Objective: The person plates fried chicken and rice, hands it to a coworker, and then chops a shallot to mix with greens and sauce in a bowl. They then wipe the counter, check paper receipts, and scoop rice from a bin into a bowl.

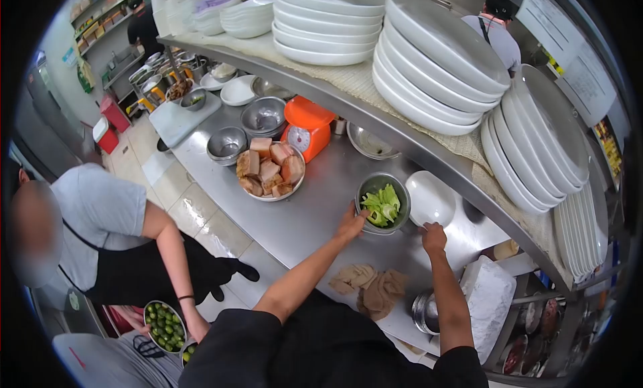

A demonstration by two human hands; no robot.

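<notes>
A steel bowl of green leafy vegetables (382, 203) sits on the steel counter (301, 220). My left hand (351, 223) grips the bowl's near rim. Right beside the bowl lies a white oval plate (431, 198), and my right hand (433, 237) holds its near edge. Both plate and bowl rest on the counter under the shelf.
A bowl of browned meat blocks (270, 171), an orange scale (307, 127), empty steel bowls (263, 115) and a crumpled cloth (375, 289) are on the counter. White plates (435, 66) are stacked on the shelf above. A crouching person (114, 241) handles a bowl of limes (165, 326) at lower left.
</notes>
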